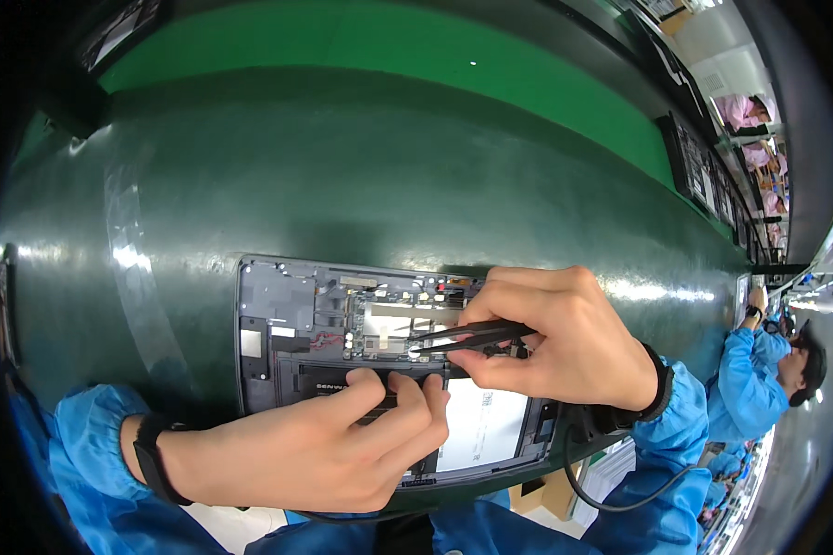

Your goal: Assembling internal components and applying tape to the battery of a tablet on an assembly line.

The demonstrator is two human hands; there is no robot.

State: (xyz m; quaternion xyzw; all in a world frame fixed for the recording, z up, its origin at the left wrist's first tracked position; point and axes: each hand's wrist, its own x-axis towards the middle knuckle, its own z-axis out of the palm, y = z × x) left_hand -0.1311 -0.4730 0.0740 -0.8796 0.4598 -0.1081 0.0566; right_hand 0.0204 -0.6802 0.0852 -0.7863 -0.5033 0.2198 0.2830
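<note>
An opened tablet (282,277) with a dark grey casing lies in front of me, its inside facing up. A circuit board with silvery shields (384,324) runs along its upper middle. Below the board sit a black battery (319,379) and a white panel (481,421). My left hand (342,444) rests over the battery, its fingers bent, apart and holding nothing I can see. In my right hand (565,338) is a pair of black tweezers (491,330), pinched between thumb and fingers. Their tips point left, at the board's lower edge. Small dark bits under the tweezers are unclear.
A green mat (342,166) covers the bench, with clear tape (130,250) at left. A black cable (611,507) loops below my right wrist. Black trays of parts (703,176) line the far right. A co-worker in blue (750,384) sits at right.
</note>
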